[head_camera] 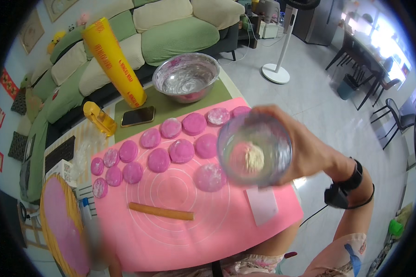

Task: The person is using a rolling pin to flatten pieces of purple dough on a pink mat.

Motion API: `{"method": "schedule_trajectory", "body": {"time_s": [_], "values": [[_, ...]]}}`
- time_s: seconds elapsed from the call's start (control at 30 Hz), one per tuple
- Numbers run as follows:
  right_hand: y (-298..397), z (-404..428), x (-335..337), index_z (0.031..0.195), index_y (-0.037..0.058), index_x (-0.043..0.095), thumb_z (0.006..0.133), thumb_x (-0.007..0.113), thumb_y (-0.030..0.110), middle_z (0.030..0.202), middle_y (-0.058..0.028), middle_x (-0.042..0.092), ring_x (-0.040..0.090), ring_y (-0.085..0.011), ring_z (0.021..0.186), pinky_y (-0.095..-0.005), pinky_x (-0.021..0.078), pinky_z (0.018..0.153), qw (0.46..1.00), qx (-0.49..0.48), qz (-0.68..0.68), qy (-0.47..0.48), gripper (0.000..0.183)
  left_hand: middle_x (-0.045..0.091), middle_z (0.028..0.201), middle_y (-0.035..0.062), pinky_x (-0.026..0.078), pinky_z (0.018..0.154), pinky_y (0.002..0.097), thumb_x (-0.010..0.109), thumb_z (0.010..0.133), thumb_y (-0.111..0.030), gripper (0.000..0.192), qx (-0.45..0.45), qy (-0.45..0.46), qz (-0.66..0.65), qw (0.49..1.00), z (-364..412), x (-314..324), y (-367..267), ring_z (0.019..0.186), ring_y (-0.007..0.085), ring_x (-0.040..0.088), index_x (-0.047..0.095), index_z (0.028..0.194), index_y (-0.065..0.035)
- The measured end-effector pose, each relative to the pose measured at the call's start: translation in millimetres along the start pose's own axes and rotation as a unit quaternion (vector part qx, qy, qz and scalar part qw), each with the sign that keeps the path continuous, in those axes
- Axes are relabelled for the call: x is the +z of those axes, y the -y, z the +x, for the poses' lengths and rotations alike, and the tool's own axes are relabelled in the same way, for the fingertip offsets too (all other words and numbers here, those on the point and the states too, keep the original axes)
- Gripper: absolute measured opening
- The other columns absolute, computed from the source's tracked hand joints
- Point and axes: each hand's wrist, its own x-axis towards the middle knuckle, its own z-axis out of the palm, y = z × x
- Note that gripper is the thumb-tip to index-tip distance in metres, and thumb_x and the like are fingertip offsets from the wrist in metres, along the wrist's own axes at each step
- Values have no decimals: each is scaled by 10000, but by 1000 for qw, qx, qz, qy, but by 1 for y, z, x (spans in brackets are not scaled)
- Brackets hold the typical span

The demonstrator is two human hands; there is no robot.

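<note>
My right hand (300,149) holds a clear glass (225,138) up close to the camera, its round mouth turned towards me. A pale, cream-coloured lump (254,158) shows inside it. Behind and left of the glass, several floured pink-purple dough discs (182,151) lie in rows on a pink silicone mat (194,239) with printed rings. A short wooden rolling pin (161,211) lies nearer to me. My left hand (105,258) is a blur at the lower left, beside a smeared grey object (94,239); whether it grips that is unclear.
Past the mat stand a floured steel bowl (187,78), a yellow cling-film roll (114,62), a phone (138,116) and a yellow bottle (100,119). A white dough scraper (262,206) lies at right. Left is a woven-edged round tray (77,204) bearing a pinkish-purple sheet.
</note>
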Motion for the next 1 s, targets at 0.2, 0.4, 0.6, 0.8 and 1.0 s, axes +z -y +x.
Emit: {"method": "schedule_trajectory", "body": {"time_s": [0.2,0.4,0.6,0.8,1.0], "values": [[80,-29,24,1331,3,361,570,895,258,1297,-164,504,519,-302,1192,-418,422,989,984,-17,112,136,964,624,738,197,440,620,467,462,965,-199,193,17,-22,16,999,-1,-4,12,656,394,584,546,891,-42],[132,-50,61,1150,36,557,780,747,228,1040,-130,662,663,-302,901,-387,547,788,988,-111,91,-64,458,622,697,192,456,565,472,462,965,-199,176,36,-19,-25,999,7,-16,-11,638,377,615,544,908,-54],[152,-41,73,1106,4,571,800,721,197,984,-149,664,657,-299,830,-362,550,722,938,-279,38,-201,392,629,691,173,452,624,461,442,974,-190,174,22,-20,-16,999,4,-16,-11,630,370,608,542,909,-63],[163,-39,79,1061,-29,584,820,695,166,928,-168,666,652,-296,760,-336,552,656,890,-358,13,-282,330,639,713,174,439,656,449,440,974,-180,167,29,-35,-8,999,5,-7,0,656,357,612,543,924,-59],[167,-43,80,1023,-56,595,836,673,140,882,-183,667,647,-293,702,-315,555,601,861,-383,-7,-336,283,638,698,164,429,672,468,454,966,-183,166,56,-64,-28,996,10,0,-5,648,360,609,537,899,-57]]}}
